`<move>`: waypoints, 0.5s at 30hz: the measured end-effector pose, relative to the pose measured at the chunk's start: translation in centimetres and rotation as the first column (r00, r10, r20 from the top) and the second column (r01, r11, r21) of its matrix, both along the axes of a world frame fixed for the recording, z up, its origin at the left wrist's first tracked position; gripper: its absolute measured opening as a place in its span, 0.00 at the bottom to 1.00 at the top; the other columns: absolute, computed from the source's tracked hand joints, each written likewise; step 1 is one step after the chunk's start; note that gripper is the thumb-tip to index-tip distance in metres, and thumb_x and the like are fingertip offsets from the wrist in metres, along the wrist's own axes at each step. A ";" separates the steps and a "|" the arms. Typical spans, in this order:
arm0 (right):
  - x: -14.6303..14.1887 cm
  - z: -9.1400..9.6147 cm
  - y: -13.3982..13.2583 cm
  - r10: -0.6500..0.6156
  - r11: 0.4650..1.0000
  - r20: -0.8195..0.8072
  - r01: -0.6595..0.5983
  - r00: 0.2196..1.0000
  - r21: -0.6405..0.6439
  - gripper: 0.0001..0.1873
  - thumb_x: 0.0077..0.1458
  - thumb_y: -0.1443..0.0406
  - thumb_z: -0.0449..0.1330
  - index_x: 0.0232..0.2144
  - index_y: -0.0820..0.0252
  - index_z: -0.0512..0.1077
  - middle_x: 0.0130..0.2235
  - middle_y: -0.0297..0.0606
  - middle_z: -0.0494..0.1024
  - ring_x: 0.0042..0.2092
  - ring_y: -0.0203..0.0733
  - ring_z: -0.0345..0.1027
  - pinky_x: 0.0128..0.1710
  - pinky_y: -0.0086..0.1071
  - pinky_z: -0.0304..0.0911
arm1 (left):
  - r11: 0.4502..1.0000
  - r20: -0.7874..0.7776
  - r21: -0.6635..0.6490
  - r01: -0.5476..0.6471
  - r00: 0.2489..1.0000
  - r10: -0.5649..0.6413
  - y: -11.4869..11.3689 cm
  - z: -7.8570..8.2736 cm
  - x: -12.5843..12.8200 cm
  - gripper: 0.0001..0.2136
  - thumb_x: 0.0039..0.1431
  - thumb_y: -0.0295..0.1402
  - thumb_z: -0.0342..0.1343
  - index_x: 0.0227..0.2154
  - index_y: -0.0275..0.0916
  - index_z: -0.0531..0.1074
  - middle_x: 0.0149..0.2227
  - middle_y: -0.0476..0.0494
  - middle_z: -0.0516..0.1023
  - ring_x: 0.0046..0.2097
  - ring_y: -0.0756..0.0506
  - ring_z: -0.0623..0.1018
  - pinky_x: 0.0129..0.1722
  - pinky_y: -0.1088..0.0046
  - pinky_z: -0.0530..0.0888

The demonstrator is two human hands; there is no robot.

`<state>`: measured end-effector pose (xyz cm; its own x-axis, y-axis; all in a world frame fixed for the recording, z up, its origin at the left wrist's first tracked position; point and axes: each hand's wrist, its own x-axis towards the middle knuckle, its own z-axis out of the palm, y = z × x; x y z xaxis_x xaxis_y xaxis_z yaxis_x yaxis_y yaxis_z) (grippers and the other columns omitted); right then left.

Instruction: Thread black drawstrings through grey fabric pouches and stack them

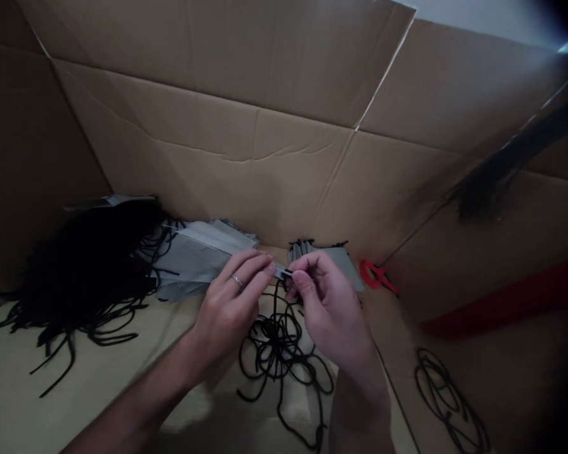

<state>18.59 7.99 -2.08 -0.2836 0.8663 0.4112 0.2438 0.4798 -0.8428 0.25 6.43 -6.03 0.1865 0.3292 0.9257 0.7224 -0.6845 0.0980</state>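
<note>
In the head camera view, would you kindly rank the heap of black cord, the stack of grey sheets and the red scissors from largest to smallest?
Largest to smallest: the heap of black cord, the stack of grey sheets, then the red scissors.

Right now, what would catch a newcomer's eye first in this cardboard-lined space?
Probably the two bare hands at the centre, the ringed left hand and the right hand, pinching a narrow grey strip between them. To their left sprawls a big heap of black cords, with stacked grey strips just beyond the hands. Red-handled scissors stand out on the right against the brown cardboard.
</note>
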 end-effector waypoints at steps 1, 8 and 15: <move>0.1 -0.1 0.0 0.013 1.000 -0.030 -0.013 0.999 -0.012 0.08 0.75 0.59 0.55 0.40 0.54 0.70 0.36 0.32 0.76 0.34 0.35 0.72 0.36 0.32 0.70 | 1.000 0.008 0.001 -0.008 1.000 0.008 0.1 0.1 0.0 0.19 0.62 0.08 0.53 0.50 0.32 0.77 0.50 0.32 0.84 0.55 0.38 0.81 0.56 0.58 0.81; -0.2 0.4 -0.1 0.088 0.994 -0.172 -0.097 0.981 -0.043 0.15 0.61 0.63 0.72 0.46 0.51 0.70 0.43 0.31 0.78 0.42 0.37 0.77 0.43 0.31 0.74 | 0.993 0.171 -0.114 -0.011 0.985 0.031 0.0 0.9 0.2 0.12 0.67 0.13 0.55 0.43 0.36 0.76 0.41 0.42 0.85 0.44 0.47 0.83 0.46 0.72 0.80; -0.7 0.5 0.0 0.021 0.993 -0.144 -0.003 0.989 0.120 0.08 0.65 0.69 0.67 0.43 0.50 0.76 0.41 0.30 0.81 0.43 0.35 0.78 0.45 0.28 0.74 | 0.972 0.244 -0.235 -0.001 0.968 0.061 -0.6 1.2 0.1 0.09 0.68 0.18 0.55 0.43 0.37 0.76 0.37 0.45 0.84 0.38 0.48 0.83 0.39 0.74 0.78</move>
